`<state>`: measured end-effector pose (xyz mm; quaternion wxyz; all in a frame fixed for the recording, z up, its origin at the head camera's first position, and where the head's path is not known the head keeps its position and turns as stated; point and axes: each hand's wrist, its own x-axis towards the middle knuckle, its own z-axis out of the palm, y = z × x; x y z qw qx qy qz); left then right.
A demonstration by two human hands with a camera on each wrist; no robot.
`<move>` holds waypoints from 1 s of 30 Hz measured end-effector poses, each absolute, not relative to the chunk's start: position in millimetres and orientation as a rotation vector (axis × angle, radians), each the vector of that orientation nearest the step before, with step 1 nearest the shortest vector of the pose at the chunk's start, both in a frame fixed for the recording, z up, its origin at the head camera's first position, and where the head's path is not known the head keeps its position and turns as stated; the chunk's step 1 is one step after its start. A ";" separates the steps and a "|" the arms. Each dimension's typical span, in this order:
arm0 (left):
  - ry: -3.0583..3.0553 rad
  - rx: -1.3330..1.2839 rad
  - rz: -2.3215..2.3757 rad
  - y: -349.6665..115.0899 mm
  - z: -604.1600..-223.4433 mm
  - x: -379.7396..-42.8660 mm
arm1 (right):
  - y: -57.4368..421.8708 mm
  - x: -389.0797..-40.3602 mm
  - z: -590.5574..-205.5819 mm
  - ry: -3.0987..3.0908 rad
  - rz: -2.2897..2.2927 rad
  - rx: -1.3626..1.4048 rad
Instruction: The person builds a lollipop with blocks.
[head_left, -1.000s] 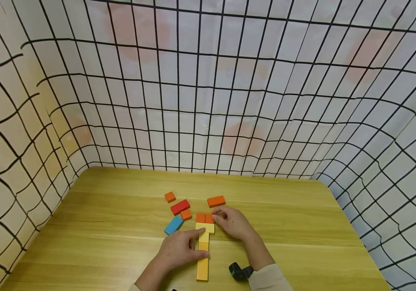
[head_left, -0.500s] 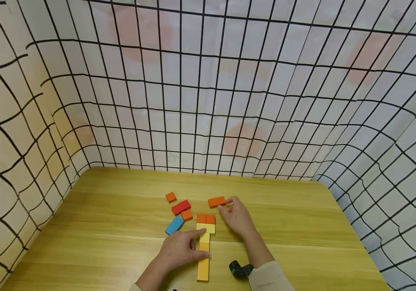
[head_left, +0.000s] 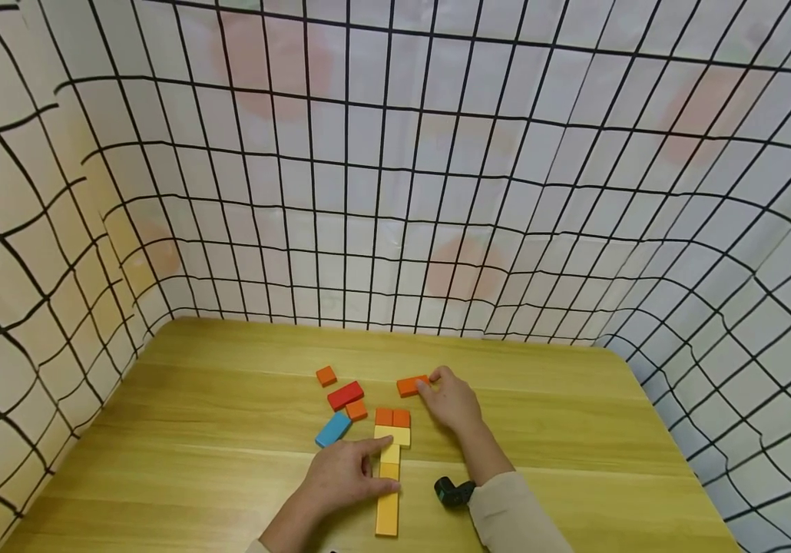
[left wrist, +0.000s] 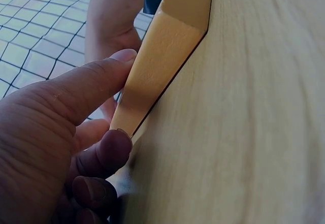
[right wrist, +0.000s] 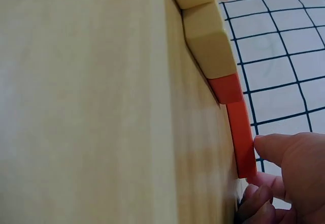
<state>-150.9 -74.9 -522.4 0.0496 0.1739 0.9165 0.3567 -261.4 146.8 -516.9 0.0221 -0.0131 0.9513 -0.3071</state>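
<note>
A row of blocks runs away from me on the table: a long yellow block (head_left: pixel 386 514), further yellow blocks, a pale yellow crosswise block (head_left: pixel 402 437) and two small orange blocks (head_left: pixel 392 417) at the far end. My left hand (head_left: pixel 340 472) rests on the row, its thumb on the long block and its extended index finger on the pale one. In the left wrist view the thumb lies against the yellow block (left wrist: pixel 162 56). Beyond the row, my right hand (head_left: pixel 454 401) pinches the right end of an oblong orange block (head_left: pixel 409 386), which the right wrist view shows flat on the table.
Left of the row lie a blue block (head_left: pixel 333 429), a red block (head_left: pixel 345 395) and two small orange blocks (head_left: pixel 326 375). A black device (head_left: pixel 452 491) sits at my right wrist. Black wire mesh (head_left: pixel 368 246) walls the wooden table (head_left: pixel 575 430) at back and sides.
My right hand has left the small orange blocks at the row's end, moved away from me and taken hold of the oblong orange block. The left hand stays put.
</note>
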 end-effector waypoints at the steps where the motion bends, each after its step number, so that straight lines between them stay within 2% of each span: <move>1: 2.792 0.531 1.087 -74.7 -522.5 -150.9 | 147.4 -261.7 -516.8 2.951 -0.937 -0.051; 30: 2.783 0.509 1.093 -73.9 -523.1 -150.2 | 152.7 -265.6 -514.5 2.933 -0.927 -0.074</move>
